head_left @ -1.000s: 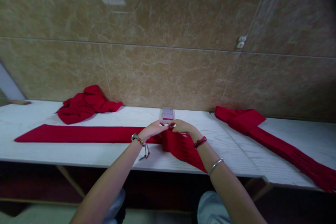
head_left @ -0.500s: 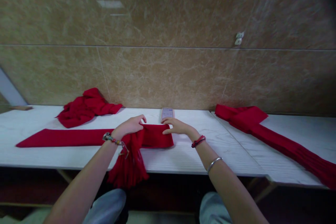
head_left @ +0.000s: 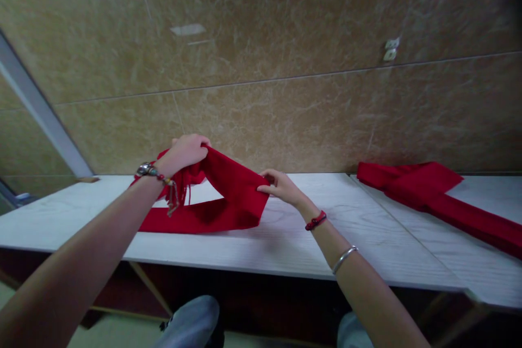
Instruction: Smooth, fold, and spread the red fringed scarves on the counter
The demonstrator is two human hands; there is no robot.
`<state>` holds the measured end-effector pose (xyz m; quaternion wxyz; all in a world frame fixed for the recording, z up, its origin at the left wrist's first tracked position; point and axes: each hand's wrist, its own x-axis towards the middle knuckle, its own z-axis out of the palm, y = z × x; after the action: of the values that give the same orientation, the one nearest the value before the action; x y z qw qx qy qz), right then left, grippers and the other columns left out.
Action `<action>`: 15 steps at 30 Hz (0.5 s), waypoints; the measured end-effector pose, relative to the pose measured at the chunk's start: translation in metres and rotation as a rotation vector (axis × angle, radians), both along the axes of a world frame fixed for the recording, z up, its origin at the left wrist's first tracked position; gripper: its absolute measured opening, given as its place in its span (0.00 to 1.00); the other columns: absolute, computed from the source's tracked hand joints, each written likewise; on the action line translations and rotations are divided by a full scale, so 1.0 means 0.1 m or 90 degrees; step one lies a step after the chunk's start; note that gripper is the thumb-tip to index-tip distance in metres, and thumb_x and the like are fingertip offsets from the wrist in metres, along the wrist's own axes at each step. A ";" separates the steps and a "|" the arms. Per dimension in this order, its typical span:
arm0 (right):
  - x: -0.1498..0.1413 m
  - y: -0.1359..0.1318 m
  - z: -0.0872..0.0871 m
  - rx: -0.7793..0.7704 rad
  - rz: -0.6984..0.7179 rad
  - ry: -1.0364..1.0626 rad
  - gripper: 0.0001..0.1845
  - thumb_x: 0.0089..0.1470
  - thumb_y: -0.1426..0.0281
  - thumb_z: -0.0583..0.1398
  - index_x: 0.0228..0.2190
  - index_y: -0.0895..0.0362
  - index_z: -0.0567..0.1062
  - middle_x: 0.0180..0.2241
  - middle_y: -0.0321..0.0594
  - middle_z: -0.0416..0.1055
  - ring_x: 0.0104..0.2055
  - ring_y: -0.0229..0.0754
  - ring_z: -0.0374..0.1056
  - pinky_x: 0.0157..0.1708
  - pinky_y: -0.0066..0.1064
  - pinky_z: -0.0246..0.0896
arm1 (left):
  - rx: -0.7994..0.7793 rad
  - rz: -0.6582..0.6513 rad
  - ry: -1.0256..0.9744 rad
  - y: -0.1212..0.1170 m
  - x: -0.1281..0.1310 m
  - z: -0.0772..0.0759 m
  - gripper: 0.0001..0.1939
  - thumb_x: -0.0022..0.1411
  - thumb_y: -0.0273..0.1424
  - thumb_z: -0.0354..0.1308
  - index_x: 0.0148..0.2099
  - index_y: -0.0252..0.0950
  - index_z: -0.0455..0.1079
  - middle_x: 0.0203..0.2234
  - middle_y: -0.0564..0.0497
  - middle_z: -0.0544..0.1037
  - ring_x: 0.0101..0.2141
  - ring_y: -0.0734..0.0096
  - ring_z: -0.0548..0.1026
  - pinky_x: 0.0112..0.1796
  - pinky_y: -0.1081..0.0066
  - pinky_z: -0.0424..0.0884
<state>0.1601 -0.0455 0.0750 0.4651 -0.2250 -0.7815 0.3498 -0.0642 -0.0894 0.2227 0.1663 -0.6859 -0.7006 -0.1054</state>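
Note:
A long red scarf is folded back on itself at its right end, its lower layer flat on the white table. My left hand grips the upper layer and holds it raised, with fringe hanging below the wrist. At the right-hand fold, my right hand pinches the scarf's edge between thumb and fingers. Part of the lower layer runs out of sight behind my left forearm. Red cloth also shows behind my left wrist; I cannot tell whether all of it belongs to this scarf.
Another red scarf lies folded across itself on the right part of the white table. A seam crosses the tabletop there. A brown marbled wall rises along the back edge. My knees are under the front edge.
My left hand has lifted the scarf's fringed upper part up and left, towards the wall. My right hand has closed on the fold. The view has tilted and shifted left; the phone no longer shows.

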 end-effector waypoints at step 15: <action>1.81 -0.54 0.53 0.255 -0.489 -0.114 0.18 0.45 0.62 0.62 0.39 0.56 0.72 0.27 0.38 0.72 0.30 0.40 0.68 0.31 0.31 0.64 | -0.020 -0.269 -0.141 0.40 0.95 0.07 0.14 0.56 0.22 0.45 0.36 0.28 0.72 0.24 0.53 0.73 0.27 0.74 0.70 0.29 0.75 0.66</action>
<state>0.3415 -0.0999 0.1280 0.5266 -0.4342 -0.7304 -0.0275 0.0310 -0.0494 0.2295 0.0517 -0.8039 -0.5572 -0.2016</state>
